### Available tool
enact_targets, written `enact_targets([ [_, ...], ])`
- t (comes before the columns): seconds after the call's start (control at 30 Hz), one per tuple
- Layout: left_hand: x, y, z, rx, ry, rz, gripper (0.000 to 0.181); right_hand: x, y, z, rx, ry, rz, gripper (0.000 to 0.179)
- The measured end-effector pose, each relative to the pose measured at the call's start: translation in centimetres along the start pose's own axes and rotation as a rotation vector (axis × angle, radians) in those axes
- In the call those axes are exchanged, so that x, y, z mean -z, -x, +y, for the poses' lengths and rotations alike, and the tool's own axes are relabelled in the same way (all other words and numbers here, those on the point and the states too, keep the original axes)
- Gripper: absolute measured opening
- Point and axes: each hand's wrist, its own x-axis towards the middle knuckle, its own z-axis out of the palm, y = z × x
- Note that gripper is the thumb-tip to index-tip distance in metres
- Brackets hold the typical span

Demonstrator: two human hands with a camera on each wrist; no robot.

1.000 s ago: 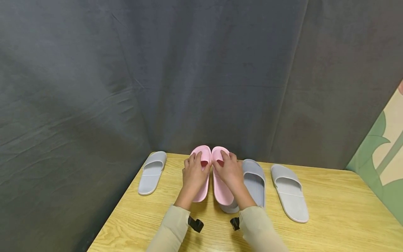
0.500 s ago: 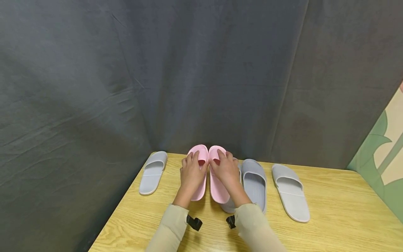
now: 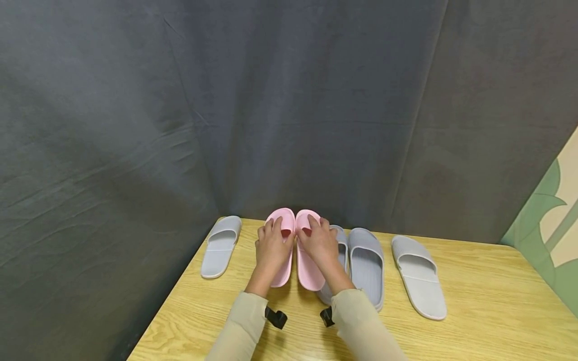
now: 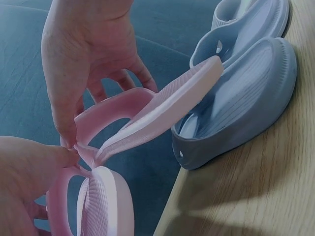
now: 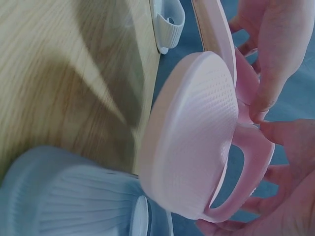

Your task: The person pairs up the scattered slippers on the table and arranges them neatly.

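Note:
Side by side in the head view are two pink slippers, toes toward the curtain. My left hand point(image 3: 273, 245) grips the left pink slipper point(image 3: 284, 275) by its strap, fingers over the top. The right pink slipper point(image 3: 309, 275) is held the same way by my right hand point(image 3: 321, 244). In the left wrist view both thumbs meet where the straps touch, while the heels spread apart. The soles hang above the wood, with shadows below. Right of them, a blue-grey slipper point(image 3: 368, 271) lies beside its mate point(image 3: 341, 243), which my right arm partly covers.
On the wooden table point(image 3: 478, 291), a light grey slipper point(image 3: 220, 253) lies at the far left and another light grey slipper point(image 3: 422, 288) at the right. A dark curtain point(image 3: 307, 110) hangs behind the table's back edge. A painted wall panel point(image 3: 546, 215) is at the right.
Both hands have moved a little to the left with the pink slippers, uncovering more of the nearer blue-grey slipper. The other slippers stay where they were.

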Motion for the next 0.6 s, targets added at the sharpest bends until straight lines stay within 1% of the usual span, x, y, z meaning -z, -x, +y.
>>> enact_targets([
  [0.2, 0.0, -0.2, -0.5, -0.002, -0.001, 0.001, 0.061, -0.4, -0.1, -0.2, 0.0, -0.016, -0.002, 0.059],
  [0.37, 0.1, -0.3, -1.0, 0.012, 0.005, -0.007, 0.062, -0.9, -0.3, -0.4, 0.005, -0.024, -0.002, 0.059],
  [0.6, 0.1, -0.5, -1.7, 0.016, -0.002, 0.006, 0.06, -1.6, -0.5, -0.6, 0.005, -0.018, -0.018, 0.059],
])
